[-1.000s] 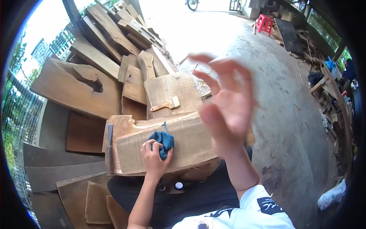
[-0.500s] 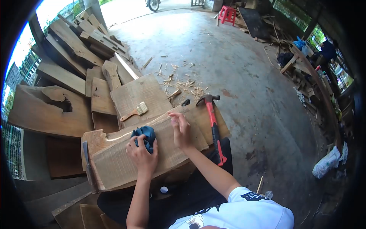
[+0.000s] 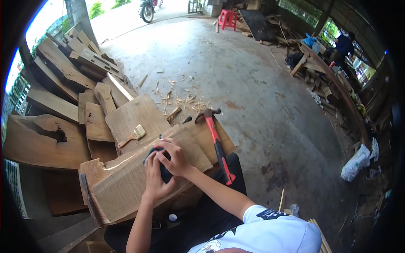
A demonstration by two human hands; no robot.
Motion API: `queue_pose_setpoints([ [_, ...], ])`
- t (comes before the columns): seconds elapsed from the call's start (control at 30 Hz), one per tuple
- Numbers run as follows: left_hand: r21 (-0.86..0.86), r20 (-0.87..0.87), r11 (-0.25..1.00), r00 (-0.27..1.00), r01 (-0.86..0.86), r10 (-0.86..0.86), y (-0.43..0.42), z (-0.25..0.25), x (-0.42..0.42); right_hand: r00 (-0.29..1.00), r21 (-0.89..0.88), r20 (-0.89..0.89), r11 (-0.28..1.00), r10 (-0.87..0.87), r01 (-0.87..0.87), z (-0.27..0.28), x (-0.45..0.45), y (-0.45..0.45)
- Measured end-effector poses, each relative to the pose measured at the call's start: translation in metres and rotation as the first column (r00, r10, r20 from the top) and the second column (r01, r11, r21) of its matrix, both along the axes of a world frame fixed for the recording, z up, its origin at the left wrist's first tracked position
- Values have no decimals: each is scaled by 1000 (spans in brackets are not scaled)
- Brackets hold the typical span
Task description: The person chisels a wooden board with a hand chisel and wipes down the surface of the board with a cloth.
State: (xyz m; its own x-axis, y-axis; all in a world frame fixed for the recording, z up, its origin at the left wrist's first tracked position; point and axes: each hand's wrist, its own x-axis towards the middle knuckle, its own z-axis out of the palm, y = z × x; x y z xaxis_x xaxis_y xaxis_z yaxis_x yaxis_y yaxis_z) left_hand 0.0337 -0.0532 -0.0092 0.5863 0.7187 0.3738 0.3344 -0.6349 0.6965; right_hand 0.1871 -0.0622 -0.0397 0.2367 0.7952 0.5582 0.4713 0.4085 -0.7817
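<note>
A dark blue cloth (image 3: 166,172) lies bunched on a wooden board (image 3: 120,187) across my lap. My left hand (image 3: 156,181) is wrapped round its near side. My right hand (image 3: 177,161) bends over it from the right, its fingers meeting the left fingers and hiding much of the cloth. To the right, a claw hammer (image 3: 217,145) with a red and black handle rests on the wood. A paintbrush (image 3: 134,135) lies on a second board (image 3: 141,111) beyond. Along the board's left end is a long flat-bladed tool (image 3: 90,198).
Rough planks (image 3: 63,65) lean in a row on the left, beside a slab with a hole (image 3: 42,139). Wood shavings (image 3: 185,101) litter the concrete floor. A red stool (image 3: 228,20) stands far back, and a white bag (image 3: 355,163) lies at right.
My right hand has come from open above the board to the cloth, joining my left hand. The whole view has shifted, so surroundings appear further left.
</note>
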Motion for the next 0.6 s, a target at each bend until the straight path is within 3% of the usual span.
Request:
queue_pose_setpoints([
  [0.03, -69, 86, 993, 992, 94, -88, 3, 1, -6, 999, -16, 35, 999, -41, 41, 2, -2, -1],
  [0.07, -294, 290, 932, 949, 211, -123, 14, 6, -14, 994, -36, 65, 996, -85, 87, 5, -4, -4],
  [0.1, -368, 440, 914, 898, 171, 9, 24, 3, -20, 996, -90, 56, 993, -67, 71, 3, -7, -7],
  [0.13, -449, 562, 881, 814, 148, 150, 34, -1, -27, 980, -140, 184, 985, -78, 105, 10, -10, -13],
  [0.17, -226, 385, 968, 903, -105, 188, 44, 2, -38, 948, -189, 309, 971, -81, 145, 21, -15, -22],
  [0.23, -41, 17, 922, 923, -384, 385, 51, 6, -51, 868, -252, 496, 960, 20, 122, 34, -27, -40],
  [0.27, 106, -73, 893, 892, -437, 445, 51, -7, -51, 803, -246, 594, 960, 43, 131, 38, -32, -47],
  [0.33, 192, -343, 881, 812, -432, 473, 49, -19, -51, 796, -274, 599, 957, 90, 97, 33, -34, -49],
  [0.43, 179, -341, 870, 801, -459, 493, 47, -17, -45, 823, -266, 566, 957, 59, 114, 25, -20, -43],
  [0.53, 149, -359, 867, 791, -475, 495, 46, -12, -46, 796, -200, 570, 904, -206, 377, 17, 8, -16],
  [0.6, 160, -343, 870, 800, -466, 492, 47, -15, -47, 810, -198, 517, 882, -278, 428, 12, 17, -9],
])
